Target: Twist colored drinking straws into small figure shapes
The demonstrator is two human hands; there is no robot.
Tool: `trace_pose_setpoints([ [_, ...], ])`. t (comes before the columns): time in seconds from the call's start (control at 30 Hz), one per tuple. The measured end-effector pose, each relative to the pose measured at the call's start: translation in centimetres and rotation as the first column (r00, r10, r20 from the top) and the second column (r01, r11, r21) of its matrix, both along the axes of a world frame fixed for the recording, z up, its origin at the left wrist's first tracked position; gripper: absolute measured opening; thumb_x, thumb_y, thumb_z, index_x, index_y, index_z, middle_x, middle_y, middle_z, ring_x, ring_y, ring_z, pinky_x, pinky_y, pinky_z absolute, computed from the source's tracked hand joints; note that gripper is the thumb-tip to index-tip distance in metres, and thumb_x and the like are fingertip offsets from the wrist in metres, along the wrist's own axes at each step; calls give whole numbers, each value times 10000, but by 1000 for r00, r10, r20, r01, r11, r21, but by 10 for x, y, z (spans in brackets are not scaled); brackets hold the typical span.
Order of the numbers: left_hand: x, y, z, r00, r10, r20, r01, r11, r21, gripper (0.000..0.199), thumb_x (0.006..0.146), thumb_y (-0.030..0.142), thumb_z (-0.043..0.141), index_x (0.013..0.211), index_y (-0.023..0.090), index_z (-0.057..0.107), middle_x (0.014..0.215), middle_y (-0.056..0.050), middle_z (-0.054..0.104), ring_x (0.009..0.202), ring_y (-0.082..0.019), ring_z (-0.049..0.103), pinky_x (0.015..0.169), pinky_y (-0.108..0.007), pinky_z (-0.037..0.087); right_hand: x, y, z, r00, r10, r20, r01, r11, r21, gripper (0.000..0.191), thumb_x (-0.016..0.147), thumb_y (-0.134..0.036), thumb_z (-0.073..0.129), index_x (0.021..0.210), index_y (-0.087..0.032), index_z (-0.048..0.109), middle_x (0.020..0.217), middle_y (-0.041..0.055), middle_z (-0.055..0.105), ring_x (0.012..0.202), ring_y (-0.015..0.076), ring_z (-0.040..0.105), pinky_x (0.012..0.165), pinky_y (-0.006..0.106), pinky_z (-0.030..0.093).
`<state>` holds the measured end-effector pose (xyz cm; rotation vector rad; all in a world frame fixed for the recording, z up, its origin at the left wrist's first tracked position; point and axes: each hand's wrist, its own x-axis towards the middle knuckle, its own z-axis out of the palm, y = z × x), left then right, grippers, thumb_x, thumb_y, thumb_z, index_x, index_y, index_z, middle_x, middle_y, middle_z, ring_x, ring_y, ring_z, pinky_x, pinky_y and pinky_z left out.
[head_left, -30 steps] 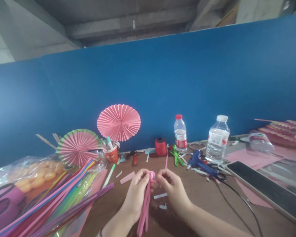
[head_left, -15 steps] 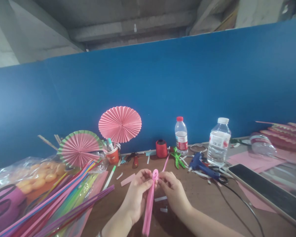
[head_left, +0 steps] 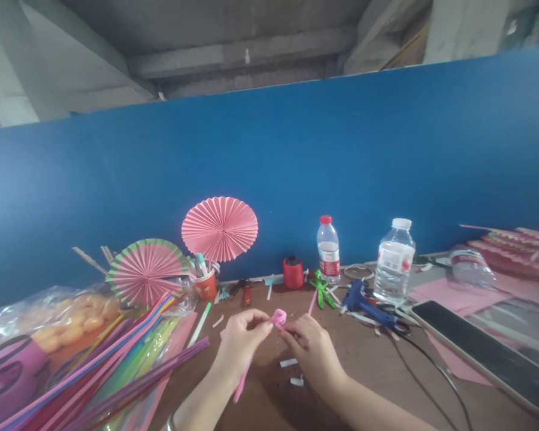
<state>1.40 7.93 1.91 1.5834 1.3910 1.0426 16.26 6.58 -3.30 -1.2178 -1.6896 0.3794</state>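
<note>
A red-capped bottle [head_left: 329, 254] stands near a blue glue gun [head_left: 372, 309], a phone [head_left: 485, 354] lying farther right.

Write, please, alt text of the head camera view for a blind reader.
A person's left hand and right hand hold a curled pink strip above a brown table. Behind are a pleated pink disc and two upright bottles; colourful strips lie left, a phone right.

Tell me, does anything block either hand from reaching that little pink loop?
Nothing visible does: the left hand meets the pink loop at its left, the right hand at its lower right.
</note>
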Motion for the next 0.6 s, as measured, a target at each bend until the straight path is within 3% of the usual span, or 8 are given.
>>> trace_pose_setpoints([
  [0.07, 0, -6, 6, 985, -1, -174, 34, 981, 190, 114, 710, 232, 541, 655, 166, 616, 618, 14, 595, 617, -133, 535, 589, -210, 381, -2, -5, 5, 999, -4, 45, 3, 1000, 28, 134, 789, -247, 531, 726, -207, 642, 661, 12, 582, 684, 167, 492, 653, 263, 332],
  [0.17, -4, -12, 13, 913, 15, -407, 169, 895, 412, 159, 773, 200, 459, 701, 181, 599, 669, 5, 575, 636, -131, 534, 610, -221, 387, -3, -15, 16, 996, -30, 80, 25, 998, 59, 135, 798, -239, 518, 724, -207, 627, 651, 10, 569, 677, 164, 475, 660, 274, 317],
  [0.23, -7, -16, 19, 830, 32, -557, 283, 836, 471, 181, 800, 191, 431, 728, 188, 597, 690, 0, 563, 639, -129, 522, 612, -230, 376, -1, -20, 27, 994, -47, 102, 36, 994, 106, 151, 812, -245, 501, 721, -203, 614, 641, 10, 563, 678, 162, 464, 671, 282, 308],
  [0.3, -10, -19, 28, 754, -38, -656, 414, 803, 429, 179, 818, 205, 430, 751, 197, 596, 706, 2, 563, 649, -128, 517, 614, -232, 366, 4, -23, 39, 990, -56, 132, 33, 985, 171, 177, 822, -254, 489, 694, -201, 598, 636, 9, 568, 695, 165, 460, 696, 294, 297],
  [0.37, -12, -22, 38, 732, -171, -660, 503, 789, 354, 145, 813, 231, 468, 756, 205, 599, 712, 10, 570, 658, -123, 517, 614, -222, 367, 10, -22, 49, 987, -55, 154, 21, 977, 213, 200, 819, -256, 500, 647, -205, 591, 635, 3, 579, 715, 167, 463, 715, 301, 289],
  [0.47, -14, -24, 47, 813, -314, -491, 499, 810, 308, 102, 787, 262, 527, 743, 197, 593, 704, 17, 576, 655, -111, 517, 595, -195, 374, 15, -18, 54, 991, -6, 135, -19, 984, 179, 192, 820, -264, 502, 675, -213, 618, 627, -1, 570, 695, 155, 479, 671, 266, 315],
  [0.53, -15, -23, 46, 884, -282, -372, 409, 853, 324, 131, 796, 286, 513, 739, 185, 575, 688, 17, 574, 634, -104, 513, 571, -185, 375, 12, -17, 49, 989, 53, 140, -68, 992, 107, 204, 829, -274, 483, 696, -197, 618, 610, -2, 551, 617, 133, 481, 569, 223, 321],
  [0.6, -15, -20, 42, 918, -157, -365, 300, 875, 381, 155, 816, 285, 475, 742, 182, 565, 683, 13, 571, 624, -105, 509, 566, -190, 374, 6, -20, 44, 971, 91, 222, -106, 993, 57, 242, 843, -255, 443, 666, -183, 592, 583, -8, 540, 537, 114, 466, 501, 210, 292],
])
